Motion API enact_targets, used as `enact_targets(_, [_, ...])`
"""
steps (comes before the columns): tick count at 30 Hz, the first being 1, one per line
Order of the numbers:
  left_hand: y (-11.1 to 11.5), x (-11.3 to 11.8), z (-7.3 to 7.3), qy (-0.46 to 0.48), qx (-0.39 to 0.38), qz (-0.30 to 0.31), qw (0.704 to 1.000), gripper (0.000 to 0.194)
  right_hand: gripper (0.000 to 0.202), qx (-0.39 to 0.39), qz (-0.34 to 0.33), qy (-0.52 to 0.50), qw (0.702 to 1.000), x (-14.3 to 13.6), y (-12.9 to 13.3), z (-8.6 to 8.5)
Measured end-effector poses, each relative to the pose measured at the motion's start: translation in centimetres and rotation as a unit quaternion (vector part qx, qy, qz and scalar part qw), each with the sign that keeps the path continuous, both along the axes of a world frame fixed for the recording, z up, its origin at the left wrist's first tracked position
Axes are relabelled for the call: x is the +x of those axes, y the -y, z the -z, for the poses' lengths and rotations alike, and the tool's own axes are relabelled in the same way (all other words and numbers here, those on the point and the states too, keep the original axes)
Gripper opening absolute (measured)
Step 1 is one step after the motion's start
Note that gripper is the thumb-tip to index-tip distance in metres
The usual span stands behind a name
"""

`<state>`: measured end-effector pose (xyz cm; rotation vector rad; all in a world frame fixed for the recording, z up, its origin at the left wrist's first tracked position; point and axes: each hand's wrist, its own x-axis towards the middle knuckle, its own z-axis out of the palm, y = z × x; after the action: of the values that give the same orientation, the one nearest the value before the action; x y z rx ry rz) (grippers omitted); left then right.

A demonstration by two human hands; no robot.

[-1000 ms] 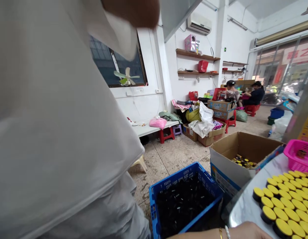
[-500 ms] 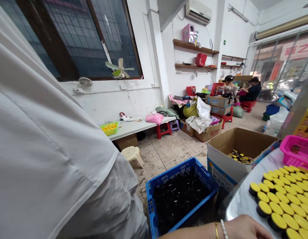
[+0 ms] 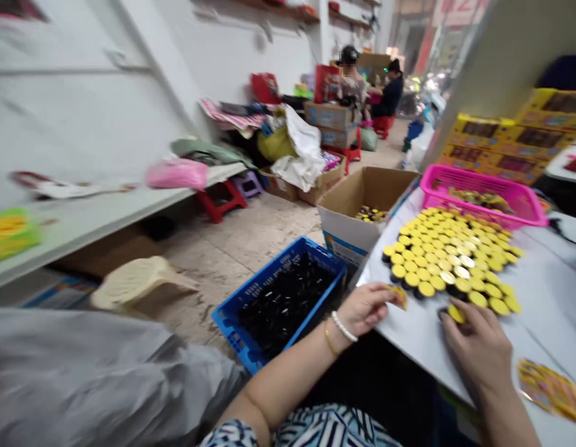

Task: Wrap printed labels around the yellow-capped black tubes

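My left hand (image 3: 366,308), with a white bead bracelet at the wrist, pinches a small orange and yellow printed piece (image 3: 400,297) over the table's near edge. The fingers of my right hand (image 3: 481,344) are closed around a yellow-topped black round piece (image 3: 456,314) resting on or just over the white tabletop (image 3: 411,332). Beyond both hands, many similar yellow-topped black pieces (image 3: 425,261) stand packed close together. To the right of my right hand lies a pile of flat orange and yellow printed pieces (image 3: 553,388).
A pink basket (image 3: 521,208) stands behind the yellow-topped pieces. On my left are a blue crate (image 3: 251,288) of black parts and a cardboard box (image 3: 332,214). A person in grey (image 3: 97,372) is close by; two people (image 3: 351,77) sit far back.
The view has swung right and down. Both my hands now show at the table; earlier only one braceleted hand appeared at the bottom edge. The left now holds a printed piece.
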<state>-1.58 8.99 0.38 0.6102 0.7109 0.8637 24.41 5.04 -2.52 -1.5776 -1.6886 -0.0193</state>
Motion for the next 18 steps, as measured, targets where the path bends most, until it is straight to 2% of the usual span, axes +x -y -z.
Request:
enact_targets(1, [0.0,0.0,-0.1,0.009,-0.013,-0.017,1.0,0.032,0.042,-0.058,-0.012,-0.076,0.995,-0.3,0.1,-0.4])
enact_targets(2, [0.0,0.1,-0.1,0.022,-0.027,-0.039,0.999,0.031,0.044,-0.112,-0.033,-0.18,0.977,-0.6,0.3,-0.9])
enact_targets(3, [-0.1,0.3,-0.1,0.025,-0.034,-0.048,0.998,0.031,0.044,-0.149,-0.057,-0.284,0.945,-1.0,0.5,-1.5])
enact_targets(5, [-0.1,0.8,0.2,0.024,-0.043,-0.054,0.997,0.033,0.04,-0.167,-0.103,-0.431,0.881,-2.0,0.9,-2.7])
enact_targets(6, [-0.1,1.1,0.3,0.021,-0.043,-0.053,0.997,0.034,0.038,-0.161,-0.122,-0.465,0.862,-2.6,1.2,-3.2])
enact_targets(9, [0.0,2.1,0.3,0.02,-0.04,-0.038,0.998,0.036,0.034,-0.138,-0.17,-0.464,0.858,-4.1,1.7,-4.6])
enact_targets(12, [0.1,2.7,-0.2,0.03,-0.047,-0.007,0.998,0.039,0.034,-0.159,-0.194,-0.453,0.856,-4.9,1.8,-5.2])
enact_targets(15, [0.1,3.0,-0.5,0.053,-0.06,0.025,0.996,0.04,0.031,-0.187,-0.179,-0.482,0.837,-4.8,1.7,-5.0])
enact_targets(18, [0.1,3.1,-0.3,0.081,-0.071,0.046,0.993,0.037,0.03,-0.179,-0.148,-0.491,0.84,-4.7,1.8,-4.8])
